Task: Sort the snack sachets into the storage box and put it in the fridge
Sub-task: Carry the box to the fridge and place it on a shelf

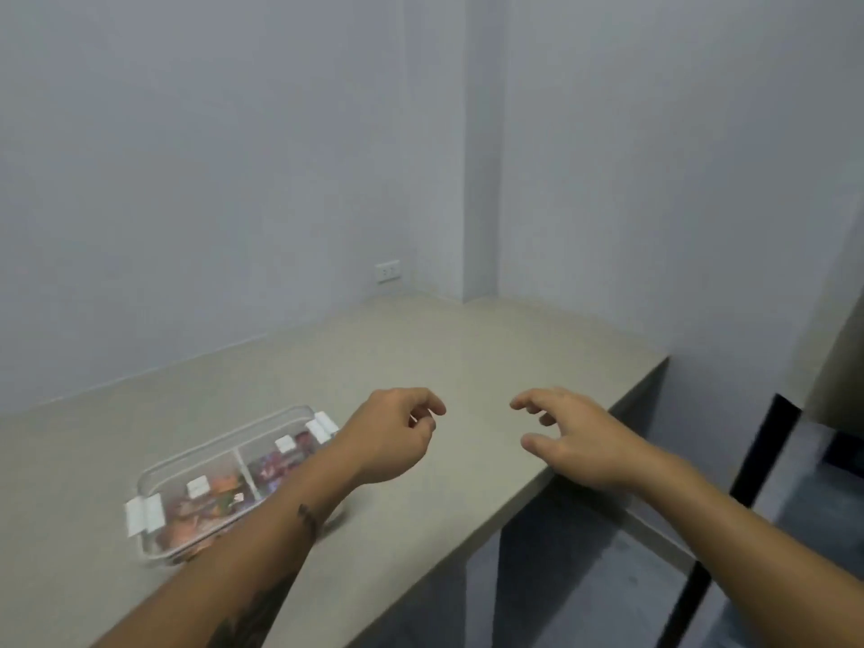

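A clear storage box with white clips sits lidded on the beige counter, at the lower left. A divider splits it in two; orange and red snack sachets fill the near half, dark purple ones the far half. My left forearm crosses over the box's near right corner. My left hand hovers above the counter to the right of the box, fingers loosely curled, holding nothing. My right hand hovers over the counter's right edge, fingers spread and relaxed, empty.
Grey walls enclose the counter at the back and form a corner with a wall socket. The counter ends at a right edge. Beyond it, at the lower right, stands a grey appliance with a black border, blurred.
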The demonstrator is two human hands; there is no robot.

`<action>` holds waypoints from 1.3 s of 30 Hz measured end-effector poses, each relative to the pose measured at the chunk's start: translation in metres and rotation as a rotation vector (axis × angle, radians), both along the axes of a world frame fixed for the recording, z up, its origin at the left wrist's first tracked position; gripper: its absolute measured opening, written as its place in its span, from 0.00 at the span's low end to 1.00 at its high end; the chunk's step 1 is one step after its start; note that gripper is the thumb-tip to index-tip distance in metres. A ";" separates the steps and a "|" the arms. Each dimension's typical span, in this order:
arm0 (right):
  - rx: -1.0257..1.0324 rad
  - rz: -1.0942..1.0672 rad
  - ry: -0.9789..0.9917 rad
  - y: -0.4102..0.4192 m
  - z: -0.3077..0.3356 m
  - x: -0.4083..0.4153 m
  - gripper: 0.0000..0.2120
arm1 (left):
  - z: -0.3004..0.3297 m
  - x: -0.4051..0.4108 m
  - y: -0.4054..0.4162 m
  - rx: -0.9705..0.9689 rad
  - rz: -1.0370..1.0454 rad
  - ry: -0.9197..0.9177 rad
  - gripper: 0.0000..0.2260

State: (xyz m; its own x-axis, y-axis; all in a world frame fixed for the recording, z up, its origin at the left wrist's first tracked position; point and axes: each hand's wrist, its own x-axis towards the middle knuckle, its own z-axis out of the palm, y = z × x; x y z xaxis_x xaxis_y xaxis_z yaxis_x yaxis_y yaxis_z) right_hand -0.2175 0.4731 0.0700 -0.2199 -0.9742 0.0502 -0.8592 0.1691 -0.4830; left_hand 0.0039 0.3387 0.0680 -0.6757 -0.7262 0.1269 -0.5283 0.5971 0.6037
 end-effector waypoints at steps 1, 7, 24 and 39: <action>0.006 0.039 -0.017 -0.014 -0.005 0.005 0.22 | -0.005 0.015 -0.004 0.013 0.061 -0.008 0.11; 0.052 0.248 -0.076 -0.092 -0.027 0.055 0.19 | -0.028 0.107 -0.028 0.008 0.360 -0.042 0.12; 0.223 0.168 0.043 -0.285 -0.108 0.201 0.28 | -0.141 0.261 -0.146 0.114 0.885 0.009 0.20; 0.082 -0.081 0.119 -0.277 -0.140 0.198 0.23 | -0.157 0.257 -0.183 0.261 0.800 0.376 0.15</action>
State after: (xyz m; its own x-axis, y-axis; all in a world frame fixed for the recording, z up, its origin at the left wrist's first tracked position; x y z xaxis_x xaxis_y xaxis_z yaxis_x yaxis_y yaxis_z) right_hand -0.0194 0.1965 -0.0699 -0.2947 -0.9556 0.0015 -0.8915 0.2744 -0.3605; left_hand 0.2608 0.1552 -0.0889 0.0931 -0.9957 0.0029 -0.4668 -0.0411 0.8834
